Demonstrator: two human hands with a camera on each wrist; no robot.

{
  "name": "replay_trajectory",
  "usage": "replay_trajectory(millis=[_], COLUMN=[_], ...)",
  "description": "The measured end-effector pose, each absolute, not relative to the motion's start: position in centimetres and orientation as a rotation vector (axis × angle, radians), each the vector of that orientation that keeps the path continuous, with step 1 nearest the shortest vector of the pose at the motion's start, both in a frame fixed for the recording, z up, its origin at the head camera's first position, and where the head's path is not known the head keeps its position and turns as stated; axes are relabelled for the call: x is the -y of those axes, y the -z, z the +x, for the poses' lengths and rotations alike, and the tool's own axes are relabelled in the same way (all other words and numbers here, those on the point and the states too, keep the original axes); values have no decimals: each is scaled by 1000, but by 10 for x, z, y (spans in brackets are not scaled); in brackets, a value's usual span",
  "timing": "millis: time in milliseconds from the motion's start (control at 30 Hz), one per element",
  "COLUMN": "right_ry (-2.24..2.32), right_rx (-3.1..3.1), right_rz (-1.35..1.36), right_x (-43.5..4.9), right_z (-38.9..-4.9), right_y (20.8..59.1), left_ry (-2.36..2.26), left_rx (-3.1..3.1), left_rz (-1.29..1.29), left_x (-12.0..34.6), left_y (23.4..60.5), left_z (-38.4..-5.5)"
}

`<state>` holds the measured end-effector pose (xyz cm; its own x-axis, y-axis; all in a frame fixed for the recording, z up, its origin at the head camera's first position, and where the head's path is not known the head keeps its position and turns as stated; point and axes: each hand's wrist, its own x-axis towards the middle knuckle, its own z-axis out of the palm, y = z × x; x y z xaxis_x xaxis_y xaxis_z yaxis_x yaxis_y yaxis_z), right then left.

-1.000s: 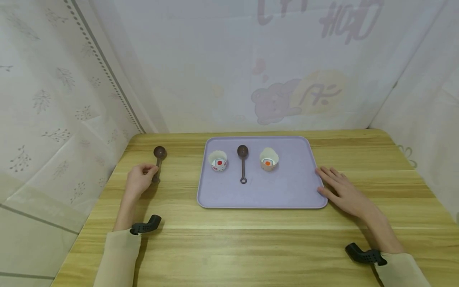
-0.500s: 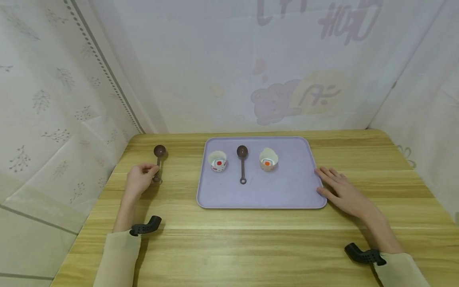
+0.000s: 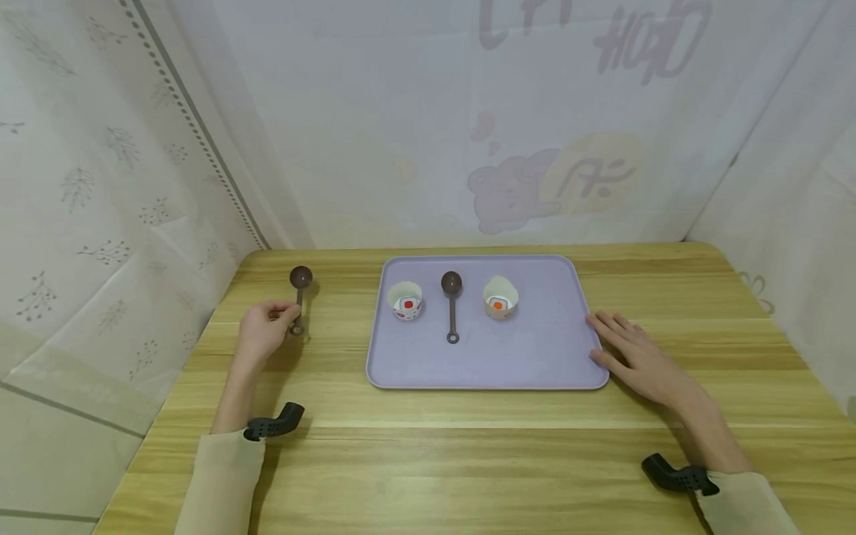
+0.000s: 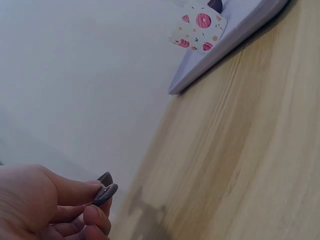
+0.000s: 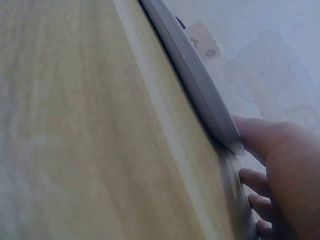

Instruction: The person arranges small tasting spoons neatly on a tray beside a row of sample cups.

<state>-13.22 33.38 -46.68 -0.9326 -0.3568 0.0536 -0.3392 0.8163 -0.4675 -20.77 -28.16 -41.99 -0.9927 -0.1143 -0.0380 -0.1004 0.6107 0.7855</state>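
While the right hand (image 3: 640, 365) lay against the right edge of the lilac tray (image 3: 528, 360), the left hand (image 3: 264, 333) pinched a brown scoop (image 3: 302, 278) over the desk (image 3: 428, 475), to the left of the tray and well apart from it. The left thumb and fingers were clamped together on the handle near its ringed end, a hold that left the bowl free and pointing away from the person. From the shadow set off beneath the hand in the left wrist view, the scoop seemed to be held just above the wood rather than resting on it.

The right hand's fingers were straight and slightly apart, gripping nothing; its thumb and fingertips touched the rim, probably to keep the tray from sliding. On the tray a second scoop (image 3: 452, 306) lay bowl away, between a patterned cup (image 3: 405, 288) and a tan cup (image 3: 501, 287). Both cups stood upright, so their insides faced up: a red patch showed in one and an orange patch in the other, though whether these were loose pieces or print could not be told.
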Motion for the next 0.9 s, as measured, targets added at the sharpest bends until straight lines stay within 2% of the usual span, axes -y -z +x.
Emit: replay_trajectory(millis=[900], right_ry=[760], right_rx=[-2944], right_rz=[-553], right_x=[-333], right_z=[-132], right_y=[466], left_ry=[1468], left_rx=[2751], left_rz=[115], left_x=[259], left_y=[407], left_z=[-204])
